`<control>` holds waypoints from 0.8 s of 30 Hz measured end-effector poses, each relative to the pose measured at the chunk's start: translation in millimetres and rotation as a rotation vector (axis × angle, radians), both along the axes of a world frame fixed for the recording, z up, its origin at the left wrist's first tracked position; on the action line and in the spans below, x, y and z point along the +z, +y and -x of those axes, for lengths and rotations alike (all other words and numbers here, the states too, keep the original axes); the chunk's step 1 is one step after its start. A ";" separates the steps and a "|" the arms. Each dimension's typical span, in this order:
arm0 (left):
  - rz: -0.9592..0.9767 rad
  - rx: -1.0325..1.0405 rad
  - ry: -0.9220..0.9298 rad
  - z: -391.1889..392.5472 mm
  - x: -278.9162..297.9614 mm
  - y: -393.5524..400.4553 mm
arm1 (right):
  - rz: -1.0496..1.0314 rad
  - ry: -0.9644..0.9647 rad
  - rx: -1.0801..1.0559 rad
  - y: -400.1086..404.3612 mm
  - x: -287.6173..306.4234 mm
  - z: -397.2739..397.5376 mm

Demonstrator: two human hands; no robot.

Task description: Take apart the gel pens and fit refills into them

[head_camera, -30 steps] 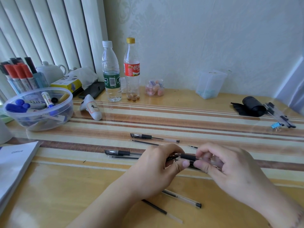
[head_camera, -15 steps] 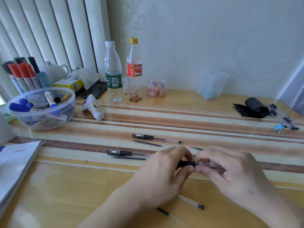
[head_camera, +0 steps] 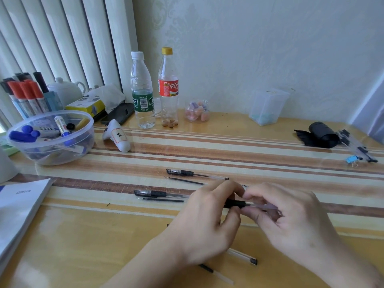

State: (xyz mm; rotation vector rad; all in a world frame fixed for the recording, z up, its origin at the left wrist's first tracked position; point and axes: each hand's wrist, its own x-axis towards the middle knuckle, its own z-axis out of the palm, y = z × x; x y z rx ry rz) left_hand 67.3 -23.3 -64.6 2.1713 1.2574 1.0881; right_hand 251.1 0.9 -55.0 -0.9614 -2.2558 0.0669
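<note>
In the head view, the left hand (head_camera: 204,223) pinches the black grip of a gel pen (head_camera: 247,204) and the right hand (head_camera: 291,221) pinches its clear barrel, so the pen is held just above the striped table (head_camera: 228,154). It lies flat, running left to right, with the black grip end toward the left. Two more gel pens (head_camera: 195,174) (head_camera: 160,193) lie farther back, each beside a thin refill (head_camera: 186,180), all running left to right with their capped ends pointing left.
</note>
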 end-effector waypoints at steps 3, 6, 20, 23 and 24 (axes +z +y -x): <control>0.002 0.062 0.021 -1.7 -4.0 0.5 | 0.041 -0.141 -0.045 6.1 -0.8 -8.4; -0.160 0.314 0.063 4.4 -7.0 6.9 | 0.064 -0.209 -0.203 25.7 -5.8 -28.6; 0.032 0.425 -0.174 17.0 -1.6 14.9 | 0.390 -0.099 -0.448 72.3 -34.8 -63.0; -0.017 0.410 -0.177 19.4 -0.6 17.2 | 0.356 -0.078 -0.454 70.2 -34.0 -60.9; -0.032 0.415 -0.180 19.7 -1.7 17.4 | 0.319 -0.029 -0.476 67.9 -31.1 -59.3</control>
